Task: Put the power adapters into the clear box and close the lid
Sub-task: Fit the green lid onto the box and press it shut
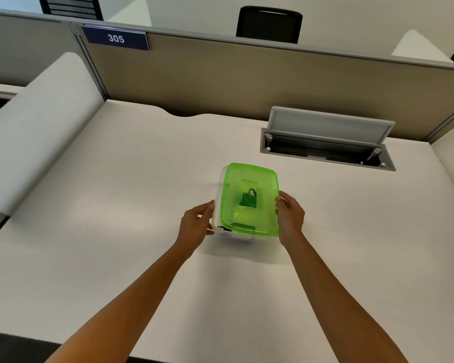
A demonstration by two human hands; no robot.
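The clear box [219,218] stands in the middle of the white desk [116,205]. A translucent green lid [249,200] lies on top of it, shifted a little to the right so the box's left wall shows beside it. Through the lid I make out pale and dark shapes inside, likely the power adapters [247,205]. My left hand [195,224] grips the box's left wall near the front corner. My right hand [290,213] holds the lid's right edge, thumb on its rim.
An open cable hatch [328,150] with a raised grey flap is set in the desk at the back right. A beige partition [247,79] with a "305" sign [116,38] runs behind. A low white divider [42,121] stands at the left.
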